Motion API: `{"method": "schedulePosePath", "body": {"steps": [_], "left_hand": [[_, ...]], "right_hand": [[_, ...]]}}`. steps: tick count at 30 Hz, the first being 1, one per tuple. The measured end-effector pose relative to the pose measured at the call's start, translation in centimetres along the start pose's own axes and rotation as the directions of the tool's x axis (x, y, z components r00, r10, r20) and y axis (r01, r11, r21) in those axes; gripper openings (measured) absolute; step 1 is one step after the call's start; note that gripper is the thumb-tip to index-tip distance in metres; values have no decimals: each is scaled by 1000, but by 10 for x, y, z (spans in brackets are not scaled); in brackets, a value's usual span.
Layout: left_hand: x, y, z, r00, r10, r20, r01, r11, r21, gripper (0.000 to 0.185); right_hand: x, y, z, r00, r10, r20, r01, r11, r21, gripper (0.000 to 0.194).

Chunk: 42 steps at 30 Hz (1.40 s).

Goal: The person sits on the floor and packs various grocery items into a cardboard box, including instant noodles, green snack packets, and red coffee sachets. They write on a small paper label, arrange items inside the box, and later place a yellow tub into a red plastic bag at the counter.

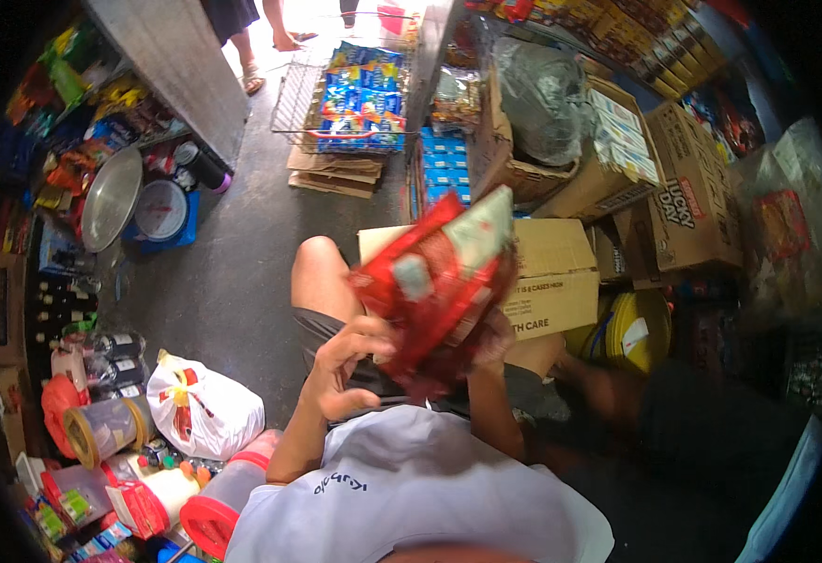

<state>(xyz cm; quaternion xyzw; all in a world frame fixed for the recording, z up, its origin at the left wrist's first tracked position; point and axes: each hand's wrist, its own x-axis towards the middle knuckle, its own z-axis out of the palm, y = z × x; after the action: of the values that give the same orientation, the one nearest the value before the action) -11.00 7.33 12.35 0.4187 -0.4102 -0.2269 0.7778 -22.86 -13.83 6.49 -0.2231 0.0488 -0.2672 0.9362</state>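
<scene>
A bundle of red plastic packets (432, 288), blurred by motion, is above my lap. My right hand (499, 341) is shut on its lower right side, partly hidden by it. At the packets' left edge is my left hand (354, 362), its thumb and fingers spread apart and nothing between them. Behind the packets lies a cardboard box (558, 274) with printing on its side.
Ahead stands a wire basket (298, 105) of blue packets on flattened cardboard (333, 176). A weighing scale (161, 211), a knotted white plastic bag (207, 408) and jars are at the left. Cartons (692, 183) and a yellow bucket (639, 331) stand right. A person's legs (242, 53) show in the doorway.
</scene>
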Motion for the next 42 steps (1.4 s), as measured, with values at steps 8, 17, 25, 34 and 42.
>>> {"method": "schedulePosePath", "body": {"steps": [8, 17, 25, 34, 42], "left_hand": [[32, -72, 15, 915, -317, 249, -208, 158, 965, 59], [94, -86, 6, 218, -834, 507, 525, 538, 659, 59], [12, -104, 84, 609, -318, 726, -216, 815, 538, 36], [52, -45, 63, 661, -687, 302, -226, 201, 953, 61], [49, 3, 5, 607, -769, -201, 415, 91, 905, 85]], "right_hand": [[-78, -118, -24, 922, -318, -220, 287, 944, -163, 72], [-73, -165, -37, 881, -411, -235, 364, 905, -220, 71], [-77, -147, -43, 921, -333, -204, 313, 942, -122, 71], [-51, -96, -65, 978, -173, -114, 185, 978, 100, 71], [-13, -80, -93, 998, -8, -63, 17, 990, 143, 63]]}}
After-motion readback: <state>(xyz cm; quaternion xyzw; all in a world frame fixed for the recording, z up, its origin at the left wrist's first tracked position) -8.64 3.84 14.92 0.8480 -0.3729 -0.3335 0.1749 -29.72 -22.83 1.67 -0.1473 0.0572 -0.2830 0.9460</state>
